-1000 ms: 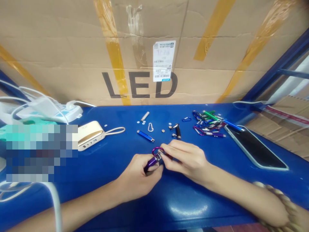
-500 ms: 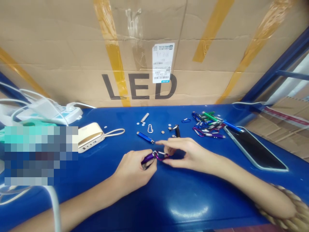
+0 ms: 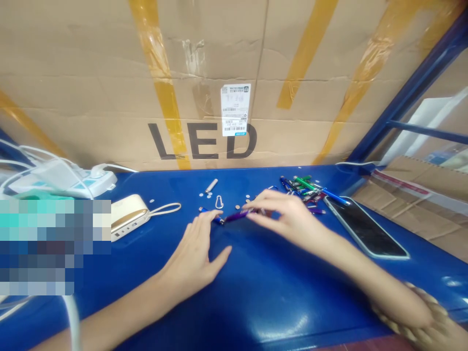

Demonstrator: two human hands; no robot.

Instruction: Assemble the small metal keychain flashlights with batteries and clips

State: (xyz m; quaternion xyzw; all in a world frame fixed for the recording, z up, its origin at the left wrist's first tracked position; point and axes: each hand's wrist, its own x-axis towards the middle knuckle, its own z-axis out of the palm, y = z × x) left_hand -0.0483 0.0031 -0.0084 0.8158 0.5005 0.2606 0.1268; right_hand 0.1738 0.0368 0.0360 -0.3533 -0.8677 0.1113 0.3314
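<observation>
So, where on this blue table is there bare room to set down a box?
Bare room lies on the blue table between the left hand and right forearm, and between the power bank and left hand. It is crowded at the pen and carabiner pile beside the phone.

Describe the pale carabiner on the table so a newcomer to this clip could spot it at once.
From the cardboard box printed LED, drop to the blue table. Under the gap between E and D lies a small pale carabiner, apart from the coloured items heaped further right.
</observation>
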